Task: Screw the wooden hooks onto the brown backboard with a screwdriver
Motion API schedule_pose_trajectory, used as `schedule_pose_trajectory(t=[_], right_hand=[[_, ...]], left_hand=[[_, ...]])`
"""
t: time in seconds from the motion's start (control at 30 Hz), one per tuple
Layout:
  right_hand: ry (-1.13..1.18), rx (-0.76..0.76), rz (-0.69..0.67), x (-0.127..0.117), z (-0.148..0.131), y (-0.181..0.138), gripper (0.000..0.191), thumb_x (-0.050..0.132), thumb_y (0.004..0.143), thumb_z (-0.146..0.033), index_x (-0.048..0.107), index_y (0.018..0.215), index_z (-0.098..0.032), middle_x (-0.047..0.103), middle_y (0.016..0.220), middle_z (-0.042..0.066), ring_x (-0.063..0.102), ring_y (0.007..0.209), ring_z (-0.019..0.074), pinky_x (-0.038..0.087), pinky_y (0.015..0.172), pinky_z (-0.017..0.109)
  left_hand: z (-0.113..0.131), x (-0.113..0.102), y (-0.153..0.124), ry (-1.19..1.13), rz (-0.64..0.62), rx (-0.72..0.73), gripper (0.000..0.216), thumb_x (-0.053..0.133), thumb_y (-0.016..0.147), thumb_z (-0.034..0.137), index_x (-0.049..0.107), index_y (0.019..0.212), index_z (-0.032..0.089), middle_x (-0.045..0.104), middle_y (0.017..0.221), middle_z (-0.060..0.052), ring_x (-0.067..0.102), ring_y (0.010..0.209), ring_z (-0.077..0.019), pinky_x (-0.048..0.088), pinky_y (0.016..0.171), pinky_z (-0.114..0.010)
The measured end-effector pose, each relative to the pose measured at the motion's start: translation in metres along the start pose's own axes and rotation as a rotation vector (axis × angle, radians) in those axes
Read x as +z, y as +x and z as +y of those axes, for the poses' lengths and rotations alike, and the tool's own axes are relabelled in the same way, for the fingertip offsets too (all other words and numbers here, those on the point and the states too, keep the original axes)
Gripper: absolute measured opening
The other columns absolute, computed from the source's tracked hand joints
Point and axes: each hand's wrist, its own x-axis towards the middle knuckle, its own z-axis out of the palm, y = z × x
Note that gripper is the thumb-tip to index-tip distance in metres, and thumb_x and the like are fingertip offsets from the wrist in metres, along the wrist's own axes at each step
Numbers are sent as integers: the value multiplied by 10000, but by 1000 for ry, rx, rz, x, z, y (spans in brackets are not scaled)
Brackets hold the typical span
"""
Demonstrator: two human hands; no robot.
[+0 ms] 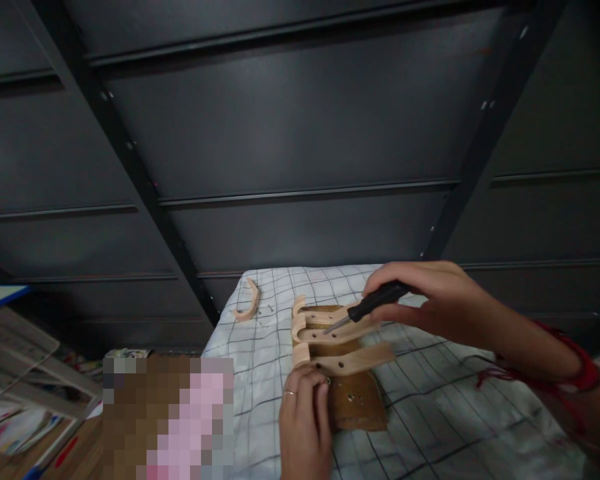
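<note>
In my right hand point(420, 287) is a screwdriver point(380, 300) with a black handle. Its metal shaft slants down left, its tip over the middle wooden hook point(307, 333), near the holes. Several pale wooden hooks lie side by side across a brown board point(363, 407). My left hand point(305, 407), a ring on one finger, curls closed at the curved end of the nearest wooden hook point(365, 361). What lies under those fingertips is partly hidden. Small shiny bits, possibly screws, lie on the board's near part.
A separate curved wooden piece point(253, 303) lies at the far left of the checked cloth point(260, 380), small screws point(269, 308) beside it. Behind rises a dark panelled wall point(300, 133). A white-framed piece of furniture point(25, 353) stands left. A blurred-out patch covers the floor's lower left.
</note>
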Motion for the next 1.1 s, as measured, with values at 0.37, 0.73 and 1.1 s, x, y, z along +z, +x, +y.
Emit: schedule_pose_trajectory(t=[0.37,0.73,1.1], right_hand=[[104,-67,-353,3,-17,-15,73,488,819,-117,535,829,-173,620,825,20,582,735,116,431,655,208],[63,-78,-477,13,-18,-5,118,495,791,-51,501,801,-169,567,793,-7,528,719,110,393,650,219],[-202,-366,-452,10,-30,7,123,480,787,-40,499,772,-160,533,802,5,491,724,121,387,624,225]], left_hand=[[1,1,-4,-99,71,-109,115,410,831,151,511,815,203,587,780,-11,562,758,-134,462,668,-249],[-6,5,-3,41,99,-75,117,425,830,164,534,861,191,634,824,-35,609,797,-140,495,711,-246],[0,11,1,222,233,-170,211,481,822,283,467,1006,180,686,781,-32,650,620,-143,504,528,-204]])
